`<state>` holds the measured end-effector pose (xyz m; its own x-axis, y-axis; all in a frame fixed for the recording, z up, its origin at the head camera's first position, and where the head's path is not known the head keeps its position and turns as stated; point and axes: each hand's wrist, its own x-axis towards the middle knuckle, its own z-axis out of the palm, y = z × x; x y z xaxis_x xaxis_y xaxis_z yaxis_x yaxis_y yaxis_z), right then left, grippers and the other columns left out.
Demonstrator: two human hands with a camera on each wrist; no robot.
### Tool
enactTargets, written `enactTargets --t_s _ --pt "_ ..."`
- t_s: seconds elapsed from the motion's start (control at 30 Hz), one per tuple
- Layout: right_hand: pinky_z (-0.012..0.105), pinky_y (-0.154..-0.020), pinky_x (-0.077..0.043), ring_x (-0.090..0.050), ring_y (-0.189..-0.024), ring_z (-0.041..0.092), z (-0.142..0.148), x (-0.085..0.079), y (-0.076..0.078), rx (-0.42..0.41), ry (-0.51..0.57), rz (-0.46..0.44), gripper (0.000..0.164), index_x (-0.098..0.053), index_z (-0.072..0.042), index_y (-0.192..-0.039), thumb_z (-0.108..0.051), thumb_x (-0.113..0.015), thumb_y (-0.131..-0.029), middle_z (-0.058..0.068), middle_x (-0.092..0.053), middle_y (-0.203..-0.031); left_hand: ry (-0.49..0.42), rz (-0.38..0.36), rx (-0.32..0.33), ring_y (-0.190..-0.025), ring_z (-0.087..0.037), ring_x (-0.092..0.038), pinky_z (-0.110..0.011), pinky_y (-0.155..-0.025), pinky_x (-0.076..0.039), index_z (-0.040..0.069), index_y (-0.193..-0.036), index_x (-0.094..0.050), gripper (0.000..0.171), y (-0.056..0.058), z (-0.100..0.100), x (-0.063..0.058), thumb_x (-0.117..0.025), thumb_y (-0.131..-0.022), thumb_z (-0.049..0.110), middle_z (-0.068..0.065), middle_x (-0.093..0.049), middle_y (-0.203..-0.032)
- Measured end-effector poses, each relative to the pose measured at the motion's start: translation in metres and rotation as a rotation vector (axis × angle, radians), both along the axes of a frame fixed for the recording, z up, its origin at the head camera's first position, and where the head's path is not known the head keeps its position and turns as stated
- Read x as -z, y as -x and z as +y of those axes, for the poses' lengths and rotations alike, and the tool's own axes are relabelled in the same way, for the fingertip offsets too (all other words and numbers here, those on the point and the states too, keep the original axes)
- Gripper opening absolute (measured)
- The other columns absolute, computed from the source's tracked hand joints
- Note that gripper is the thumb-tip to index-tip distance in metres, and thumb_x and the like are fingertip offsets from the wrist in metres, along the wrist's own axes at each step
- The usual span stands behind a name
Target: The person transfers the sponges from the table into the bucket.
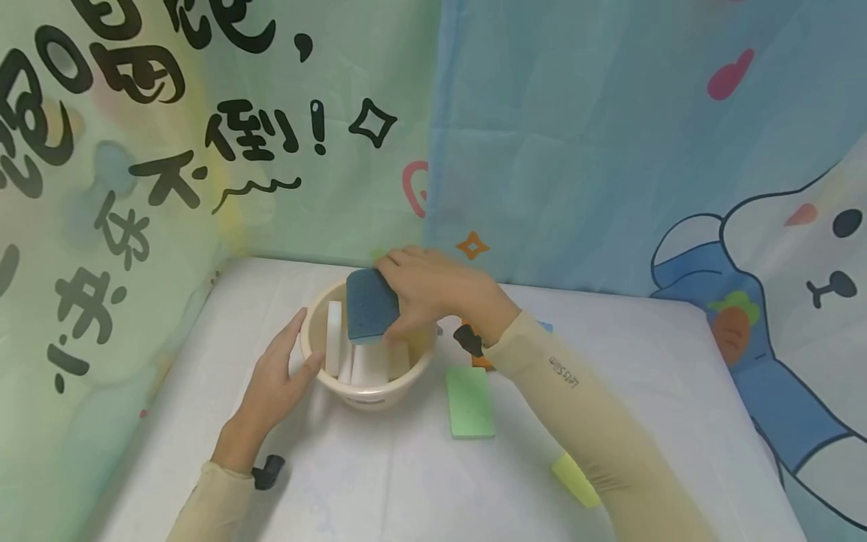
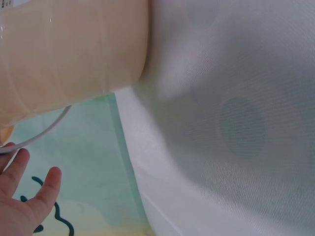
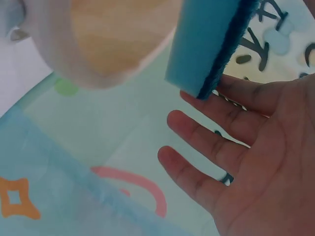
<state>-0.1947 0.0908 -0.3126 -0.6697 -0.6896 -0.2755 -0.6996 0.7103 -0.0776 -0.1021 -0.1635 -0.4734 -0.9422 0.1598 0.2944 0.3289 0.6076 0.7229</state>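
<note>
A cream bucket (image 1: 379,397) stands on the table with several white and pale blocks (image 1: 369,367) inside. Over its opening, my right hand (image 1: 433,286) pinches a blue sponge (image 1: 371,307) between thumb and fingers. In the right wrist view the sponge (image 3: 202,46) shows light blue foam and a dark scouring layer, with the other fingers (image 3: 197,142) spread beside it. My left hand (image 1: 276,376) is at the bucket's left side, its fingers extended along the rim. The left wrist view shows those fingers (image 2: 47,194) near the thin wire handle (image 2: 49,129).
Right of the bucket lies a green rectangular sponge (image 1: 470,403). A yellow piece (image 1: 576,480) is partly under my right sleeve. Orange (image 1: 482,363) and blue (image 1: 546,327) pieces are mostly hidden behind my right wrist. A printed cloth (image 1: 542,150) hangs behind the table.
</note>
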Motion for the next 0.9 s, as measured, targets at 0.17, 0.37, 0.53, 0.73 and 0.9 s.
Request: enactTargets --t_s 0.17,0.37,0.53,0.73,0.9 --pt "0.044 -0.101 -0.042 -0.045 -0.121 0.025 -0.018 0.009 0.001 -0.028 -0.116 0.034 0.1 -0.042 -0.007 -0.146 -0.068 -0.074 -0.074 0.007 -0.049 -0.137 -0.001 0.005 0.005 -0.144 -0.035 -0.033 -0.055 -0.116 -0.028 0.011 -0.159 -0.027 0.07 0.0 -0.002 0.001 -0.057 -0.101 0.037 -0.014 -0.035 -0.158" --pt "0.046 -0.102 -0.039 -0.042 -0.122 0.026 -0.029 0.02 -0.004 -0.031 -0.239 0.055 0.101 -0.042 -0.006 -0.146 -0.069 -0.074 -0.074 0.009 -0.047 -0.138 -0.001 -0.005 0.007 -0.144 -0.035 -0.033 -0.056 -0.116 -0.028 0.009 -0.159 -0.027 0.071 0.001 -0.002 0.0 -0.057 -0.101 0.036 -0.013 -0.034 -0.159" --pt "0.048 -0.109 -0.034 -0.04 -0.128 0.028 -0.037 0.031 -0.008 -0.036 -0.334 0.083 0.103 -0.044 -0.005 -0.146 -0.07 -0.074 -0.073 0.009 -0.048 -0.141 0.012 0.004 0.004 -0.144 -0.035 -0.033 -0.056 -0.116 -0.027 0.009 -0.159 -0.027 0.07 0.001 -0.001 -0.001 -0.056 -0.101 0.038 -0.014 -0.034 -0.159" --pt "0.05 -0.112 -0.027 -0.036 -0.13 0.029 -0.045 0.039 -0.009 -0.039 -0.385 0.111 0.103 -0.048 -0.007 -0.146 -0.073 -0.074 -0.071 0.007 -0.05 -0.138 0.005 0.007 0.011 -0.144 -0.034 -0.033 -0.055 -0.116 -0.027 0.011 -0.159 -0.027 0.07 0.001 -0.001 0.0 -0.056 -0.102 0.039 -0.013 -0.033 -0.159" --pt "0.052 -0.112 -0.028 -0.037 -0.129 0.029 -0.04 0.038 -0.009 -0.032 -0.328 0.097 0.1 -0.05 -0.009 -0.143 -0.074 -0.074 -0.07 0.006 -0.049 -0.138 -0.002 -0.001 0.013 -0.144 -0.035 -0.033 -0.056 -0.116 -0.027 0.012 -0.159 -0.027 0.071 0.0 -0.001 -0.001 -0.055 -0.102 0.041 -0.013 -0.033 -0.159"
